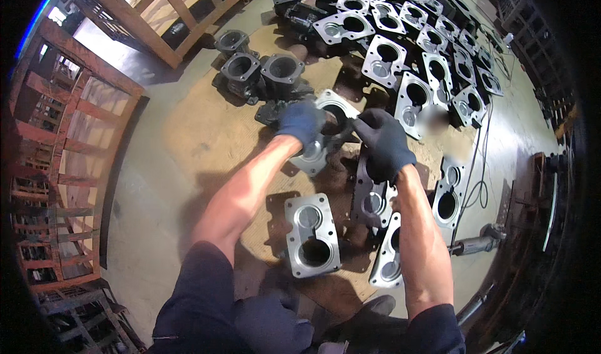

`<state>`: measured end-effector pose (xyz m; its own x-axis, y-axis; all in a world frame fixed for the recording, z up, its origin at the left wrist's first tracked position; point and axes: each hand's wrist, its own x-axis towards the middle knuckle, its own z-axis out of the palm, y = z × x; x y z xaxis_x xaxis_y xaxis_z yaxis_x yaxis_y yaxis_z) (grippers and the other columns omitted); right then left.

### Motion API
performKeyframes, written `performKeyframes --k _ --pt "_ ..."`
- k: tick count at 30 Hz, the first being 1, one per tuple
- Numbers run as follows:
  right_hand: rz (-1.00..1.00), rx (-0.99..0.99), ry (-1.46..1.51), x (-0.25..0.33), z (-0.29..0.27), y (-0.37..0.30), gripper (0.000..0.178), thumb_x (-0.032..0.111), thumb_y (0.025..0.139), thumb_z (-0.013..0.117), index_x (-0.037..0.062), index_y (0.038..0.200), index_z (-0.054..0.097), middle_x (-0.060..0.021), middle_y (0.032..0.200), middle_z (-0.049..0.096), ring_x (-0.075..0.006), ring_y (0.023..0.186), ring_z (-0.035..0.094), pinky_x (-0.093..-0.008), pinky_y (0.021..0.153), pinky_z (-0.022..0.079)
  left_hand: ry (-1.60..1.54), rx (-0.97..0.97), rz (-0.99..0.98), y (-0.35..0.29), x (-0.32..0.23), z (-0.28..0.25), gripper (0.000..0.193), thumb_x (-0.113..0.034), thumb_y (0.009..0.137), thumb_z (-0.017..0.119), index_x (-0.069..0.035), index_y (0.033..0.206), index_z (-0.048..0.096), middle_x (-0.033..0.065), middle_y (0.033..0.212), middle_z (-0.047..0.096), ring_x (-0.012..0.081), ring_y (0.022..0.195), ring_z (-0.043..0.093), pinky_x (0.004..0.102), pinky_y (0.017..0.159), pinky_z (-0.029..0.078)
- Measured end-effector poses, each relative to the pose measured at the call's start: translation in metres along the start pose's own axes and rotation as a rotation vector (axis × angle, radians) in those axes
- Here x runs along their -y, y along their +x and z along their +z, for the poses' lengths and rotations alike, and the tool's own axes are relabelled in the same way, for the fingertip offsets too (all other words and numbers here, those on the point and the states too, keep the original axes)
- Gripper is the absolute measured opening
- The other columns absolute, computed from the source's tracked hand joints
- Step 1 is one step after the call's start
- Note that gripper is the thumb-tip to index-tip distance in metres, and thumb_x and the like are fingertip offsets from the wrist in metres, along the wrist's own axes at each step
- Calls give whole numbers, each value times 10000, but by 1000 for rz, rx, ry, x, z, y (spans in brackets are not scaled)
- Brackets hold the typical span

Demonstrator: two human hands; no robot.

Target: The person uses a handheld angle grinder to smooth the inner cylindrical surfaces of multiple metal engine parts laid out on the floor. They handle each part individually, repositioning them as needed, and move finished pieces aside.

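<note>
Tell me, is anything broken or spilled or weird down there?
Nothing looks clearly broken or spilled. One untidy thing: a thin dark cable lies loosely looped on the floor, right of the metal castings, instead of neatly coiled.

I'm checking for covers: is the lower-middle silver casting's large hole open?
Open: the casting shows a dark large hole, uncovered.

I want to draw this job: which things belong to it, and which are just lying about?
Probably the job:
left hand, on a casting
right hand, by its edge
maybe other castings, which look alike

Seemingly lying about:
tool, unheld
wooden crates
</note>
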<state>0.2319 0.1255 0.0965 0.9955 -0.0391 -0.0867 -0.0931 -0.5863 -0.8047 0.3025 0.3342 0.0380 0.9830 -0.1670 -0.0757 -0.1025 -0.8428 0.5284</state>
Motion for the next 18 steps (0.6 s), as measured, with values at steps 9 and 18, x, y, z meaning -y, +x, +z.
performKeyframes --k 9,18 --pt "-195 -188 -300 0 36 49 436 374 823 740 37 1094 691 -231 1030 720 -395 968 705 -466 864 551 99 63 182 43 11 -4 429 -445 951 578 -94 1171 692 249 1112 698 414 1046 676 496 909 526" --pt "-136 -50 -424 -12 58 70 513 228 802 754 136 1279 588 -230 1098 709 -430 1006 689 -509 858 553 310 -30 106 102 53 -38 660 -443 936 570 -46 1447 440 273 1014 718 430 949 702 503 862 534"
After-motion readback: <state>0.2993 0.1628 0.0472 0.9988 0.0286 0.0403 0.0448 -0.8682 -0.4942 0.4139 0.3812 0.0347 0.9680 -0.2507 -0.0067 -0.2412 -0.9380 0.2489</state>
